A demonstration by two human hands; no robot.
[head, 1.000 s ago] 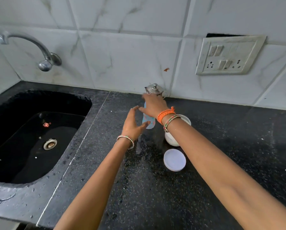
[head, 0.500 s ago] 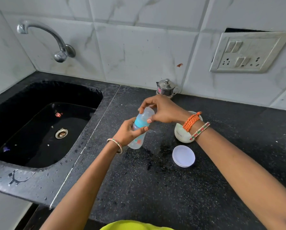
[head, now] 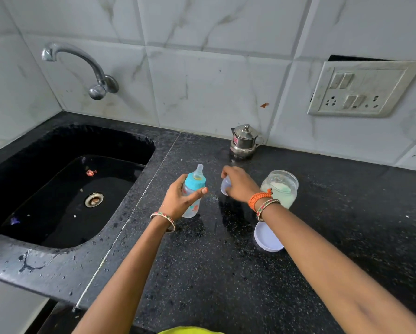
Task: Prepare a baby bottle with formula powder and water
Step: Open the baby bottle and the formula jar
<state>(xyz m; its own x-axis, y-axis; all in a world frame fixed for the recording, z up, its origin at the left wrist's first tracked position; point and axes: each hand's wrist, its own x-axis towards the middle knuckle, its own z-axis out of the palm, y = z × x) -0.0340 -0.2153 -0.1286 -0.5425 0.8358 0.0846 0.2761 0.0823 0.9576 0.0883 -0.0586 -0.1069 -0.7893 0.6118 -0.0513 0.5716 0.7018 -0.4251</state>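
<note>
1. The clear cap (head: pixel 225 186) has just come off the baby bottle (head: pixel 192 196); half a second ago the right hand (head: pixel 239 186) was still pinching it on top of the teat, and now that hand has drawn away to the right with the cap in it

2. The left hand (head: pixel 180 201) has its grip wrapped around the bottle's body, thumb across the front, holding it upright just above the tabletop (head: pixel 202 273). A second ago the bottle stood further back near the steel pot (head: pixel 244 142); it has since been brought forward and lifted

3. The right hand's grip is closed on the cap, fingers curled over its top, knuckles toward the camera

4. With the cap gone, the silicone teat (head: pixel 199 170) and the turquoise collar (head: pixel 195 181) are bare. The bottle looks empty, though the hand hides part of it

5. The open jar of powder (head: pixel 280 189) stands just right of the right wrist, its white lid (head: pixel 267 238) lying apart on the tabletop nearer the person

6. For the task this likely means opening has only begun: the collar is still screwed on, so neither powder nor water can go in yet. The cap probably needs setting down first, then the collar unscrewing

7. The tap (head: pixel 81 68) over the sink (head: pixel 64 184) is not running, and no scoop is in view
</note>
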